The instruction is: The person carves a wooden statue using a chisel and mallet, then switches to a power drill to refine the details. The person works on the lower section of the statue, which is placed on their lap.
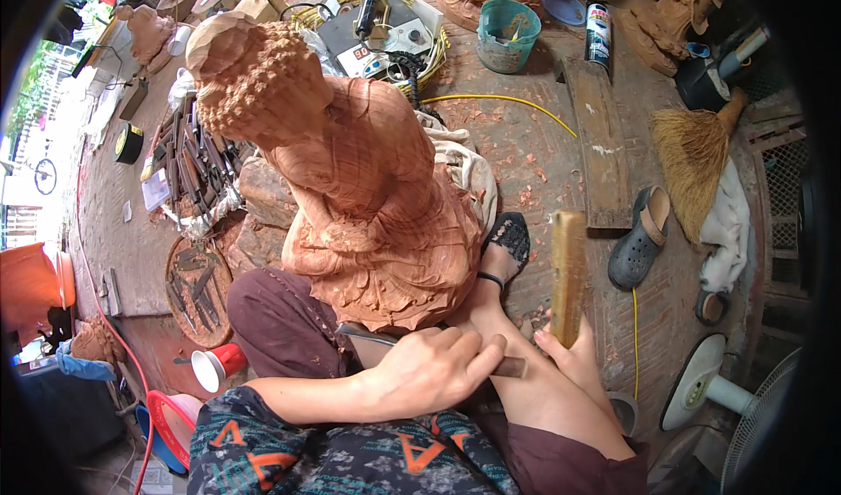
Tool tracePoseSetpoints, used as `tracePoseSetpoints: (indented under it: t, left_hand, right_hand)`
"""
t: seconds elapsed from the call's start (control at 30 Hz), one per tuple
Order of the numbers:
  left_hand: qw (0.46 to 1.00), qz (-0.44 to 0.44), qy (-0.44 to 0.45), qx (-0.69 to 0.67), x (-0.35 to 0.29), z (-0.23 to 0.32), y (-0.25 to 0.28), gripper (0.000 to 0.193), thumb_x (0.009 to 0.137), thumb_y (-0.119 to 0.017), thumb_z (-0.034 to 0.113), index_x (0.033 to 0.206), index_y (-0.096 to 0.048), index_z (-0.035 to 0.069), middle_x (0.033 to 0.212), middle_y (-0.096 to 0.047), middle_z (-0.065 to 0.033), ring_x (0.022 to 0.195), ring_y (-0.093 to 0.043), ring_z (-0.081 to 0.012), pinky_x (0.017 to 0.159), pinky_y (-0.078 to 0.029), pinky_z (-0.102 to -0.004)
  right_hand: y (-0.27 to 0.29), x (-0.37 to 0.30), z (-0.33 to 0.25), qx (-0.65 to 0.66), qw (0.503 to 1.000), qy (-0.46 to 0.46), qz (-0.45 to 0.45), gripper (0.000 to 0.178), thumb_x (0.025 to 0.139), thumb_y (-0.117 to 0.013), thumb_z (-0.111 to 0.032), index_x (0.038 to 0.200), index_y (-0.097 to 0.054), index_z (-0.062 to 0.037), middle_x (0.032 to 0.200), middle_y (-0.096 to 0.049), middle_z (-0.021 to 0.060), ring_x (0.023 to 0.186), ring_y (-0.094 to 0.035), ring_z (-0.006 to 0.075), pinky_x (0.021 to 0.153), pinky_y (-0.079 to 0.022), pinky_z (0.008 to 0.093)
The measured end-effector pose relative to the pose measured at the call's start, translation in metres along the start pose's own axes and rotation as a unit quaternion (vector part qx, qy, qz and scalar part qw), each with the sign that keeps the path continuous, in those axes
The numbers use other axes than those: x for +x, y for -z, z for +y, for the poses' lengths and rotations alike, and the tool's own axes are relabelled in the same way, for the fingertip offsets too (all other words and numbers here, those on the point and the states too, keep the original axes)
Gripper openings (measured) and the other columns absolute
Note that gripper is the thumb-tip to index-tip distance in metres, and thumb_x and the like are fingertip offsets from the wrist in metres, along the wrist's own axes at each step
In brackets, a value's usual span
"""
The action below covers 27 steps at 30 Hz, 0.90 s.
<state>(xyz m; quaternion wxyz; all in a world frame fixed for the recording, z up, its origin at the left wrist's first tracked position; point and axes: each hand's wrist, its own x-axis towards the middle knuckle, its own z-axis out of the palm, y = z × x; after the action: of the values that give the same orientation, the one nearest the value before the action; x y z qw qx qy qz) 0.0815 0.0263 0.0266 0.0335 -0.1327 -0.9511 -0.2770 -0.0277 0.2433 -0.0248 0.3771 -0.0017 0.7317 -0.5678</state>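
Note:
A reddish-brown carved wooden statue (372, 162) of a seated figure stands between my legs, its surface covered in tool marks. My left hand (434, 372) is closed around a chisel. The chisel's broad metal blade (366, 348) points left beside the base of the statue, and its wooden handle end (511, 368) shows past my fingers, over my bare shin. To the right, my right hand (574, 353) grips a worn wooden mallet (568, 272), which is held upright and slightly blurred. My right palm is partly hidden behind my leg.
Several carving tools (197, 162) lie bundled at left, near a round tray (175, 307) of blades. A red cup (229, 361) lies by my knee. Behind stand a control box (412, 35) and a teal bucket (508, 39). At right are a plank (600, 144), a clog (639, 241), a broom (692, 162) and a fan (766, 416).

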Motion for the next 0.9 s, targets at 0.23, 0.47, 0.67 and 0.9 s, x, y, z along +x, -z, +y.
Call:
tracePoseSetpoints:
  t: [0.23, 0.47, 0.67, 0.9]
  left_hand:
    - [0.995, -0.038, 0.075, 0.056, -0.019, -0.019, -0.01, 0.054, 0.074, -0.06, 0.013, 0.125, -0.051, 0.003, 0.1, -0.053, -0.0111, 0.069, -0.06, -0.0217, 0.057, -0.052, -0.0303]
    - [0.944, -0.118, 0.038, 0.307, 0.006, -0.033, -0.032, 0.058, 0.077, -0.053, 0.017, 0.132, -0.047, 0.0, 0.144, -0.033, -0.0241, 0.057, -0.057, -0.013, 0.047, -0.049, -0.0255]
    - [0.889, -0.155, -0.026, 0.431, 0.013, -0.036, -0.035, 0.054, 0.08, -0.051, 0.02, 0.128, -0.05, -0.002, 0.135, -0.043, -0.0262, 0.051, -0.054, -0.0107, 0.045, -0.047, -0.023]
    - [0.884, -0.136, -0.066, 0.443, -0.007, -0.036, -0.026, 0.049, 0.08, -0.051, 0.022, 0.124, -0.056, 0.001, 0.132, -0.049, -0.02, 0.05, -0.052, -0.0086, 0.041, -0.044, -0.022]
  right_hand:
    - [-0.013, 0.034, 0.052, -0.059, 0.997, 0.027, -0.032, 0.047, 0.079, -0.073, -0.018, 0.115, -0.049, -0.0012, 0.096, -0.06, 0.0115, 0.089, -0.058, 0.0208, 0.079, -0.047, 0.0338]
    - [-0.029, 0.051, 0.059, -0.235, 0.97, 0.05, 0.022, 0.057, 0.08, -0.069, -0.032, 0.122, -0.041, -0.0064, 0.105, -0.061, 0.025, 0.101, -0.058, 0.0426, 0.083, -0.046, 0.0475]
    - [-0.03, 0.059, 0.05, -0.313, 0.948, 0.046, 0.037, 0.058, 0.079, -0.068, -0.029, 0.123, -0.039, -0.0045, 0.115, -0.055, 0.0266, 0.108, -0.053, 0.0444, 0.09, -0.043, 0.049]
    - [-0.011, 0.062, 0.052, -0.361, 0.93, 0.064, -0.005, 0.06, 0.079, -0.069, -0.027, 0.124, -0.038, -0.0019, 0.118, -0.053, 0.0266, 0.111, -0.051, 0.0436, 0.094, -0.041, 0.0476]
